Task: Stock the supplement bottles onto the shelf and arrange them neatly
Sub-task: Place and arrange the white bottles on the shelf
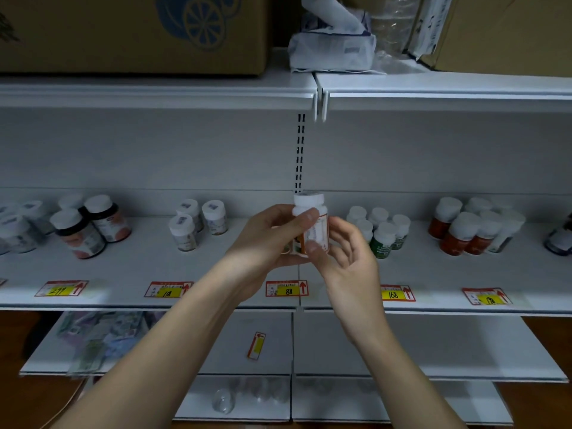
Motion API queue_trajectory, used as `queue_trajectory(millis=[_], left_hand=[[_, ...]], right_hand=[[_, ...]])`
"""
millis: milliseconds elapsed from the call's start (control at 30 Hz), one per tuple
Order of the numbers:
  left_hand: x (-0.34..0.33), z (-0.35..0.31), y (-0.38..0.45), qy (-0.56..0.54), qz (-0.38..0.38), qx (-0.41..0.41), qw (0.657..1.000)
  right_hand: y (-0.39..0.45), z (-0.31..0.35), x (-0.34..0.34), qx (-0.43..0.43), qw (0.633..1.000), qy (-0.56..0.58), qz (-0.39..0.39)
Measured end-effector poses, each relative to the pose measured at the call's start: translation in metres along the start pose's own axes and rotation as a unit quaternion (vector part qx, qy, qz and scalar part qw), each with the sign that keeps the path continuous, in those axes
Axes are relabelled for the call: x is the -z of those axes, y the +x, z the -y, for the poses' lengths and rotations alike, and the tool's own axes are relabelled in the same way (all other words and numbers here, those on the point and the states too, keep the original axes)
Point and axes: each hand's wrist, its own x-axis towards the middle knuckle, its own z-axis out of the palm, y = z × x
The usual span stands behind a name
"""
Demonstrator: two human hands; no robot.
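A white-capped supplement bottle [311,212] with an orange-edged label is held upright above the middle of the white shelf [216,267]. My left hand [272,233] grips it from the left, thumb across its shoulder. My right hand [343,252] touches its lower right side with the thumb on the label, the other fingers relaxed. On the shelf stand groups of bottles: dark ones with pink labels [89,224], white ones [195,224], green ones [383,230] and orange-red ones [470,227].
Price tags [286,288] line the shelf's front edge. The shelf above carries a cardboard box [133,32] and a white plastic package [331,51]. Lower shelves hold packets [99,335], a loose tag [256,345] and a clear bottle [223,400].
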Motion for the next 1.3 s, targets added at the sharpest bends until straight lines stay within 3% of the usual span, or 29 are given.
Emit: queue_trajectory(millis=[533,700,900,1300], left_hand=[[0.008,-0.001,-0.006,0.015,0.044,-0.009,0.999],[0.014,-0.006,-0.008,0.072,0.062,-0.063,0.993],[0.021,-0.011,-0.01,0.125,0.099,-0.166,0.973],[0.021,-0.018,-0.014,0.146,0.112,-0.171,0.968]], right_hand=[[0.009,0.005,0.019,-0.011,0.997,-0.039,0.071],[0.013,0.014,0.025,0.04,0.992,-0.067,0.095],[0.012,0.023,0.03,0.093,0.986,-0.02,0.134],[0.006,0.037,0.027,0.102,0.989,-0.024,0.104]])
